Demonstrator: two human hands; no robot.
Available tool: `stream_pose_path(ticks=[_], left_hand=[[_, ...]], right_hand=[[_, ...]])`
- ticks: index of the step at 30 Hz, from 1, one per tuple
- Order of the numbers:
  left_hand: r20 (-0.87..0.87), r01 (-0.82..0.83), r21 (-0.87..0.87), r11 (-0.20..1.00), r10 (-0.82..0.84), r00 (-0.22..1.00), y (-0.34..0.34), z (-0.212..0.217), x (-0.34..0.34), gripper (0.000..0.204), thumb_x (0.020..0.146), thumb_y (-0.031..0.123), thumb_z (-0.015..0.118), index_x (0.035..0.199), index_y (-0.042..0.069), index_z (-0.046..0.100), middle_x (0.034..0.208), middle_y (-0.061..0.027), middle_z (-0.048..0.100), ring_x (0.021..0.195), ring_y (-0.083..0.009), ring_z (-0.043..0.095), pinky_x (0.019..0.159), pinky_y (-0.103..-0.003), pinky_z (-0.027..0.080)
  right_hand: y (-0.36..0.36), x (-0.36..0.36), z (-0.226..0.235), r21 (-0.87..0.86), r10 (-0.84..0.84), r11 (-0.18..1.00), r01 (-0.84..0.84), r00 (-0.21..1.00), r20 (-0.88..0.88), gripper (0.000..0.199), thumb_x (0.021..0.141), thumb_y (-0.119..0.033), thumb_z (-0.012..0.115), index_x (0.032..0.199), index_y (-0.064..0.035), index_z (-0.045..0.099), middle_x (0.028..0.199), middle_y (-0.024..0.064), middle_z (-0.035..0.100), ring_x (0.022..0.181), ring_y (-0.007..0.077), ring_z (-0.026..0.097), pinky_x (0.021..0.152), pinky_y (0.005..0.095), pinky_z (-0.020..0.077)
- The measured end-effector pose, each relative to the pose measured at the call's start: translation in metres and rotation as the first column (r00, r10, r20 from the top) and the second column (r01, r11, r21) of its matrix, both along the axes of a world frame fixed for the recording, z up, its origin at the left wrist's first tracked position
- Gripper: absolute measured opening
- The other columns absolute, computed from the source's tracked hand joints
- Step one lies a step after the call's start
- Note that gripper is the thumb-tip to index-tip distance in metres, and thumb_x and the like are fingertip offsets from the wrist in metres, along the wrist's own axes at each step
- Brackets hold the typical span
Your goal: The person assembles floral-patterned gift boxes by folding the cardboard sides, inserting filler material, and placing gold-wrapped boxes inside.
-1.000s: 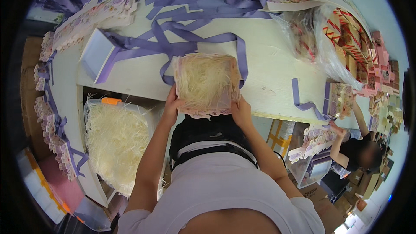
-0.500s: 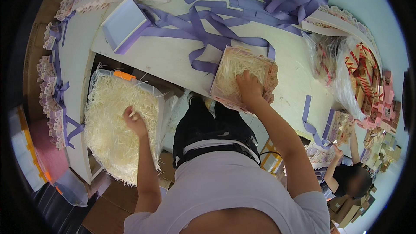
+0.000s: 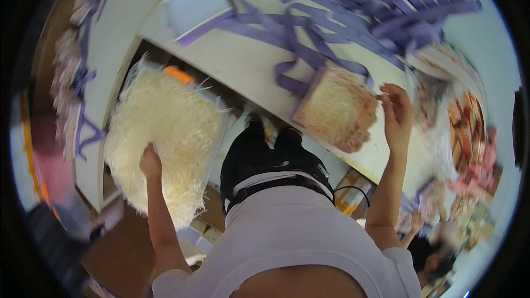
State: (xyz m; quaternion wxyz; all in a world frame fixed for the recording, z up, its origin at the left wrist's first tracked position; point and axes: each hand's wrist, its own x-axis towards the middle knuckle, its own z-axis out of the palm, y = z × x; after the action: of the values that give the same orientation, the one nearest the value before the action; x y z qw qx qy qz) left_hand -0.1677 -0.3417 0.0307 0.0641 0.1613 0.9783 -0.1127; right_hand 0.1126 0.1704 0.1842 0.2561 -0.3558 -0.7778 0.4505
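Shred heaped in bin; I see left hand buried in it, grip unclear. Right hand, fingers loosely curled and empty, beside filled box on tabletop.

left hand deeper in shredded paper | right hand lifted off box
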Motion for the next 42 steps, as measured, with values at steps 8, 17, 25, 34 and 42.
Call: stream_pose_path(ticks=[8,17,25,34,42], left_hand=[[0.023,0.105,0.531,0.841,-0.138,0.990,0.017,0.116,-0.003,0.039,0.058,-0.007,0.052,0.094,0.007,0.047,0.080,-0.0189,0.057,0.076,-0.0374,0.055,0.067,-0.043,0.044],[0.366,-0.362,0.912,0.192,0.012,0.930,0.008,0.120,0.015,0.102,0.054,0.012,0.076,0.132,0.006,0.012,0.130,-0.0179,0.027,0.118,-0.0289,0.033,0.093,-0.035,0.033],[0.629,-0.590,0.700,0.402,0.044,0.776,-0.018,0.025,0.044,0.060,0.066,0.021,0.070,0.117,0.004,0.043,0.104,-0.0150,0.055,0.098,-0.0270,0.053,0.080,-0.034,0.043],[0.009,-0.293,0.546,0.785,0.345,0.939,-0.036,0.088,0.046,0.057,0.072,0.028,0.065,0.120,0.011,0.040,0.115,-0.0142,0.047,0.103,-0.0275,0.048,0.083,-0.039,0.041],[0.354,-0.402,0.189,-0.896,-0.320,0.879,0.107,0.123,0.027,0.066,0.083,0.045,0.046,0.133,0.010,0.020,0.127,-0.0147,0.039,0.111,-0.0274,0.044,0.089,-0.039,0.038]], right_hand=[[-0.179,-0.181,-0.017,-0.138,0.740,0.617,-0.775,0.631,-0.234,0.050,0.066,-0.009,0.068,0.112,-0.0072,0.048,0.105,0.0088,0.051,0.097,0.0184,0.051,0.080,0.0295,0.0409],[-0.365,-0.294,-0.069,-0.290,0.955,0.042,-0.956,0.123,-0.269,0.070,0.068,-0.017,0.070,0.126,-0.0045,0.031,0.118,0.0139,0.045,0.099,0.0236,0.050,0.076,0.0304,0.0441],[-0.372,-0.348,-0.062,-0.702,0.681,0.014,-0.712,0.521,-0.514,0.024,0.078,-0.022,0.063,0.092,-0.0028,0.057,0.090,0.0061,0.060,0.087,0.0118,0.054,0.073,0.0252,0.0440],[-0.337,-0.385,-0.020,-0.727,0.310,0.106,-0.678,0.717,-0.624,0.033,0.077,-0.030,0.064,0.097,-0.0052,0.057,0.093,0.0038,0.057,0.087,0.0139,0.053,0.076,0.0294,0.0452],[-0.330,-0.319,0.005,-0.630,0.368,0.422,-0.652,0.758,-0.538,0.017,0.081,-0.015,0.060,0.089,-0.0012,0.055,0.088,0.0056,0.057,0.075,0.0116,0.054,0.066,0.0249,0.0456]])
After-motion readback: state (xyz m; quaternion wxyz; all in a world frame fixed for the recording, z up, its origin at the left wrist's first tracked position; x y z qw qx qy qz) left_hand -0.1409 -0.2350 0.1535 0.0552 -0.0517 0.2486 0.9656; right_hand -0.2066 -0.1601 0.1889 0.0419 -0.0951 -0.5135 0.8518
